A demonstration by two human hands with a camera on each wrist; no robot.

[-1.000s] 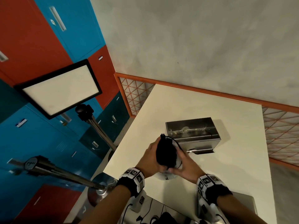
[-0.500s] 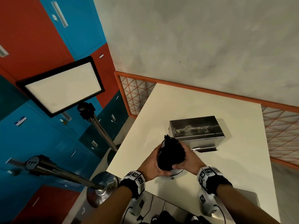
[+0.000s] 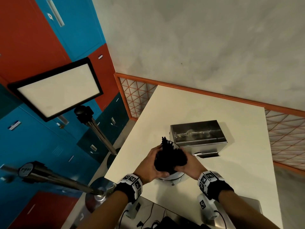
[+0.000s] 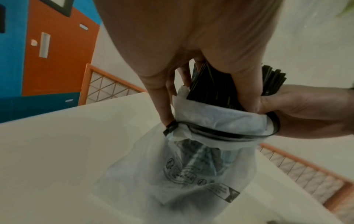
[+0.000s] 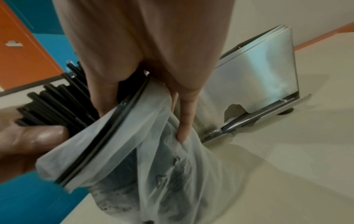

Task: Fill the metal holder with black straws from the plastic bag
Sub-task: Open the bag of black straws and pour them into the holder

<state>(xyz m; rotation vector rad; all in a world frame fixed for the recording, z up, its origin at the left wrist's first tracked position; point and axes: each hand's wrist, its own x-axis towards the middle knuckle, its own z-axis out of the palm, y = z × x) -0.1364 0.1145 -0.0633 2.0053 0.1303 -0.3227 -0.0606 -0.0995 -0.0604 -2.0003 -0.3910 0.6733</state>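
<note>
Since a moment ago, the black straws [image 3: 170,156] have come further out of the plastic bag [image 4: 191,178], and more of their tips now fan out above our hands.

Our left hand [image 3: 149,164] and right hand [image 3: 189,165] both curl tightly round the bunch, near the front edge of the table [image 3: 247,171]. The right hand also pinches the bag's mouth. The bag hangs down to the tabletop.

The metal holder [image 3: 198,136] sits just behind, near the middle of the table.

We think the straws are light, smooth and slippery, so loose ones may slide out. It is best to hold the bunch round its middle. The bag is thin and floppy.
</note>
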